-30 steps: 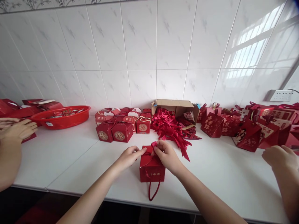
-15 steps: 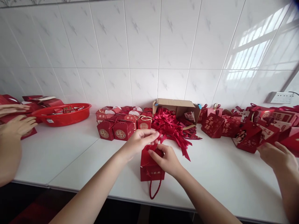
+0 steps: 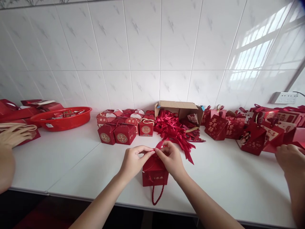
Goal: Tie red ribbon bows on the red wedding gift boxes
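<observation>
A small red gift box (image 3: 155,176) stands near the table's front edge, with a twisted red cord handle (image 3: 158,197) hanging down its front. Above its top, my left hand (image 3: 136,160) and my right hand (image 3: 170,159) meet, thumbs and forefingers pinched together. Between them is a red ribbon (image 3: 160,145), which loops up behind the fingertips. The fingers hide the spot where the ribbon meets the box top. Just behind lies a heap of red ribbons (image 3: 169,125), spilling from a cardboard box (image 3: 179,105) on its side.
Several red gift boxes (image 3: 124,133) stand at the back left of centre, more red bags (image 3: 252,136) at the right. A red basin (image 3: 64,125) holds small packets. Co-workers' hands (image 3: 16,135) show at the left, and another person's hand (image 3: 292,159) at the right.
My left hand has come down and my right hand has risen slightly, so their fingertips now meet on the ribbon. The co-worker's hand at the right has shifted outward.
</observation>
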Tool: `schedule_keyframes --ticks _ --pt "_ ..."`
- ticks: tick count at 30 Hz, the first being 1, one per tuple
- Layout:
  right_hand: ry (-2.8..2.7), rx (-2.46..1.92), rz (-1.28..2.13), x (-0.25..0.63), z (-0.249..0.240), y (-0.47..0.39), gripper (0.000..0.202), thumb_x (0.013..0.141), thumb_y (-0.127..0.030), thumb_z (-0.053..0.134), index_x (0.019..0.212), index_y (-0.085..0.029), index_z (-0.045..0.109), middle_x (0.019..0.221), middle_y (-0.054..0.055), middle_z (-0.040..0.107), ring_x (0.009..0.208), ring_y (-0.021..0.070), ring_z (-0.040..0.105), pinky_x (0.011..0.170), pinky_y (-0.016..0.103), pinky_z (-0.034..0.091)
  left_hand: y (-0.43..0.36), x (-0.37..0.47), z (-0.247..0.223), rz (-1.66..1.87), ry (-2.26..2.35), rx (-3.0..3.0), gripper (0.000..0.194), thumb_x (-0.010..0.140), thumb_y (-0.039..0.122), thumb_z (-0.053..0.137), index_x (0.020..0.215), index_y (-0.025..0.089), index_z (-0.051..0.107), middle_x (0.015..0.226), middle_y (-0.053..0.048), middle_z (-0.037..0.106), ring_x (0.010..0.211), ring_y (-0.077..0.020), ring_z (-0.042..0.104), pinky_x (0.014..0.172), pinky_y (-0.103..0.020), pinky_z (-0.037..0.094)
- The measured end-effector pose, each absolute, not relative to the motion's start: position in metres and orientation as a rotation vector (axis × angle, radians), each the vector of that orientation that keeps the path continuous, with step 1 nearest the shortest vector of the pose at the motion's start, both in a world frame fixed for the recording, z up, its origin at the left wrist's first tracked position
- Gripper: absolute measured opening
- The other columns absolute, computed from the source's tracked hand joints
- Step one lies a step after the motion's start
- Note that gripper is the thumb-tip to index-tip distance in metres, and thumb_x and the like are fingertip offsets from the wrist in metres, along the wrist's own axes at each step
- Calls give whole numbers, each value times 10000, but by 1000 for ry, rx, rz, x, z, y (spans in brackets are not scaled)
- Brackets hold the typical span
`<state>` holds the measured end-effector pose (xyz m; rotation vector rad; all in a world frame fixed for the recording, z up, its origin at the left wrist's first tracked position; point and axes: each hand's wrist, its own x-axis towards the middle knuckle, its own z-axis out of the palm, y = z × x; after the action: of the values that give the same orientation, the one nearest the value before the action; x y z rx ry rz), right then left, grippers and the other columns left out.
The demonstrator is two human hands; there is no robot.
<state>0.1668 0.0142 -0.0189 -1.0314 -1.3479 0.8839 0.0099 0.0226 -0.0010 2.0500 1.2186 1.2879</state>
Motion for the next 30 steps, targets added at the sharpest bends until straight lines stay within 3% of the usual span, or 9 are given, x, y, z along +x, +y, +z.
schedule_keyframes --ticks 4,9,14,18,23,27,30 --pt "-1299 -1013 864 165 -21 13 349 771 -408 640 928 -251 371 589 -62 578 521 138 471 529 249 346 18 13 -3 1270 1182 2092 110 820 285 604 769 203 656 811 -23 733 814 -190 691 782 -300 539" --pt "-1502 -1097 587 170 -21 8 148 837 -341 559 921 -222 588 692 13 636 645 177 565 636 299 429 21 13 -8 1256 1173 2125 64 810 221 577 775 206 629 822 -22 716 824 -179 682 805 -307 536" --pt "-1684 -1088 527 173 -21 2 199 855 -328 560 886 -216 722 829 81 630 726 201 593 654 325 472 21 15 -9 1336 1150 2112 73 804 194 553 761 211 609 802 -11 708 805 -170 685 803 -297 544" --pt "-1692 -1162 344 172 -25 3 189 852 -268 567 813 -212 743 877 100 586 843 236 563 740 369 478 20 17 -8 1356 1130 2088 85 820 215 554 756 215 610 833 -18 726 834 -179 698 810 -293 548" --pt "-1680 -1215 302 172 -24 4 196 816 -191 604 1001 -206 667 936 83 621 888 245 565 803 406 456 19 18 -8 1362 1131 2073 73 819 218 564 761 213 609 816 -13 717 811 -172 696 808 -288 549" --pt "-1712 -1236 315 172 -23 3 94 826 -204 609 884 -202 682 873 71 628 845 239 571 782 405 446 20 18 -9 1377 1137 2031 61 810 218 576 761 206 610 797 -11 706 800 -169 694 804 -284 552" --pt "-1708 -1280 249 171 -24 3 112 829 -230 618 849 -224 729 953 92 622 939 274 546 842 446 420 20 18 -9 1383 1125 2007 60 808 223 584 761 200 614 797 -16 705 801 -168 693 800 -282 553"
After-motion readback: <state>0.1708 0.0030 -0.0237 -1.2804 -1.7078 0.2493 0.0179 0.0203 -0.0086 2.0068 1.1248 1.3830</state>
